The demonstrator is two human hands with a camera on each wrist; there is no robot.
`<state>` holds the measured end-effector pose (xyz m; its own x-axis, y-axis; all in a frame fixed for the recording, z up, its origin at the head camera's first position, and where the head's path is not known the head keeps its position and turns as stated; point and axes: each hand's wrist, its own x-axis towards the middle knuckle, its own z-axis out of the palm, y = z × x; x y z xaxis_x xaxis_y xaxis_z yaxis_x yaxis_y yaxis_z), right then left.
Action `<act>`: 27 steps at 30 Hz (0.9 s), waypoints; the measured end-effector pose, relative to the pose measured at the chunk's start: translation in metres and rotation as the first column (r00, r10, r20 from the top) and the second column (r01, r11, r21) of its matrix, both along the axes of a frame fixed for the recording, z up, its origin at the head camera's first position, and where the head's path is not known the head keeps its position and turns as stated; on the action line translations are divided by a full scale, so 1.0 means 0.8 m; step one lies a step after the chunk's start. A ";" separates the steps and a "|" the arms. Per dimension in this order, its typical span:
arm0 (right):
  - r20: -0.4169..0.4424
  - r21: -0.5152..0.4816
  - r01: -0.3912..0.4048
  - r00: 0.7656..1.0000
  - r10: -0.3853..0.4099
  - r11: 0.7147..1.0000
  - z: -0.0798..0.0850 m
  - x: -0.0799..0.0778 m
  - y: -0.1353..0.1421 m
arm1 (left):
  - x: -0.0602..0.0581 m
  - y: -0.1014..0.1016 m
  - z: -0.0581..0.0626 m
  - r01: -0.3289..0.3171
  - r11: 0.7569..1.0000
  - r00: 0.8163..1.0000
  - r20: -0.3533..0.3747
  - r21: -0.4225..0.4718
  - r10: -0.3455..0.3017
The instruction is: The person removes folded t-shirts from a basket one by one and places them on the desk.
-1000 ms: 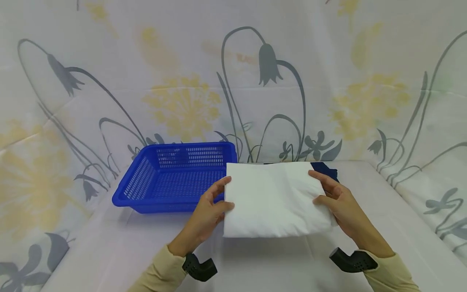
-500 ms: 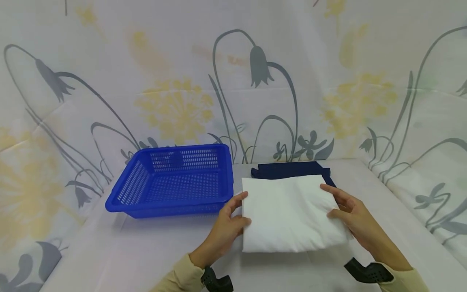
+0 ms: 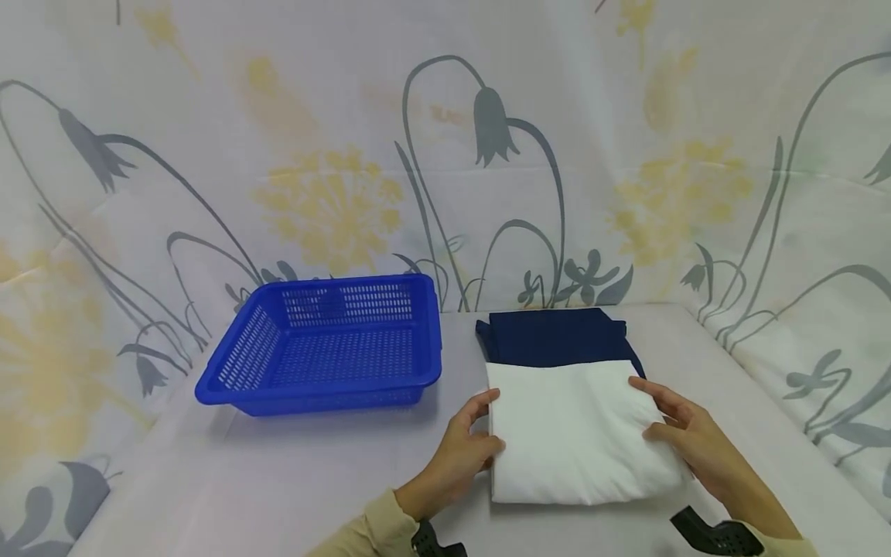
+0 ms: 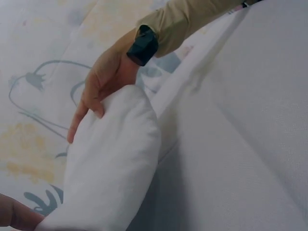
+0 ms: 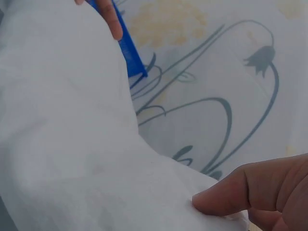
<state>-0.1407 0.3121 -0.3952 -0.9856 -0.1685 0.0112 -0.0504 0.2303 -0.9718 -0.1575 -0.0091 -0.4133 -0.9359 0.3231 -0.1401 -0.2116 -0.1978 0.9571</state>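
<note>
A folded white cloth (image 3: 578, 433) is held in front of me, its near edge close to the tabletop. My left hand (image 3: 455, 456) pinches its left side between thumb and fingers. On the opposite side my right hand (image 3: 706, 445) pinches it the same way; in the right wrist view the right thumb (image 5: 221, 196) lies on top of the white fabric (image 5: 82, 144). Just beyond the white cloth lies a folded navy cloth (image 3: 557, 336), its near part hidden by the white one. What kind of garment either is, I cannot tell.
A blue perforated plastic basket (image 3: 323, 398) stands on the left of the white-covered table (image 3: 313, 480), nothing visible inside it. A patterned flower curtain (image 3: 334, 116) hangs behind the table. Each wrist wears a black camera mount (image 3: 717, 534).
Both hands have carried the white cloth down and to the right, toward the tabletop and nearer to me. More of the navy cloth behind now shows. The basket has stayed in place.
</note>
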 end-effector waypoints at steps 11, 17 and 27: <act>0.020 -0.026 -0.039 0.999 0.040 0.999 -0.020 0.003 0.031 | 0.010 0.024 -0.015 -0.001 0.999 0.999 0.050 -0.045 0.004; 0.071 -0.055 -0.027 0.997 0.031 0.998 -0.030 0.001 0.038 | 0.010 0.026 -0.020 -0.012 0.999 0.995 0.096 -0.032 0.015; 0.168 -0.036 0.006 0.986 0.000 0.999 -0.044 -0.008 0.040 | 0.004 0.015 -0.028 0.033 0.996 0.989 0.150 -0.081 -0.021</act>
<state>-0.1469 0.3442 -0.4303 -0.9745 -0.1682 -0.1487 0.1150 0.1944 -0.9741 -0.1543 0.0031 -0.4355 -0.8938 0.3293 -0.3044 -0.3569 -0.1112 0.9275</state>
